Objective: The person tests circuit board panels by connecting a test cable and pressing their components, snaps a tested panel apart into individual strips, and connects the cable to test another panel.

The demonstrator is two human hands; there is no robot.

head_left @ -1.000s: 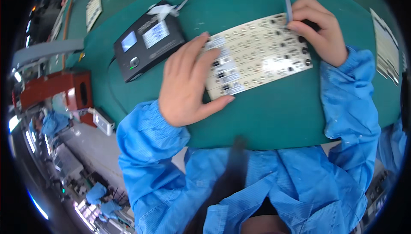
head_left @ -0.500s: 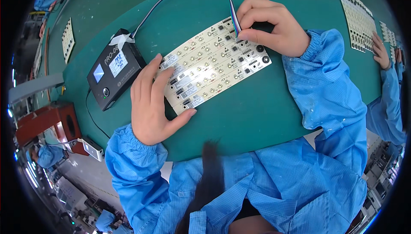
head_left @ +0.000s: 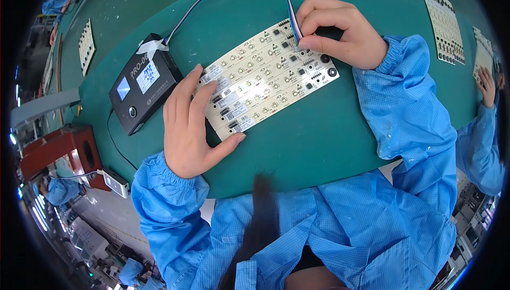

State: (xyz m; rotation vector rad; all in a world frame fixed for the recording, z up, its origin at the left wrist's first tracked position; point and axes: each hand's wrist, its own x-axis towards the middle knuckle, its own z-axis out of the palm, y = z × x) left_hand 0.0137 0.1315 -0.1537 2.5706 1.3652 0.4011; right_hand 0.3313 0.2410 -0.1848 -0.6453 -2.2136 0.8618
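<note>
A white panel of several joined circuit board strips [head_left: 260, 80] lies tilted on the green table, dotted with small square components. My left hand [head_left: 188, 122] rests with spread fingers on the panel's left end, thumb at its near corner. At the upper right end, my right hand [head_left: 337, 30] pinches the end of a multicoloured ribbon cable [head_left: 293, 22] against the boards; its connector is hidden by the fingers. From there the cable arches over to a black box [head_left: 143, 85] with a small screen and a round button, left of the panel.
Another panel of boards [head_left: 441, 24] lies at the upper right. Beyond it a co-worker's hand [head_left: 485, 85] touches a further panel [head_left: 482, 51]. A smaller panel [head_left: 86, 47] lies far left, and a thin black cord [head_left: 118, 149] runs from the box toward the table edge.
My right hand and the cable end have shifted very slightly right; my left hand stays on the panel. At the right, the co-worker's hand has moved away from the nearer panel to the further one.
</note>
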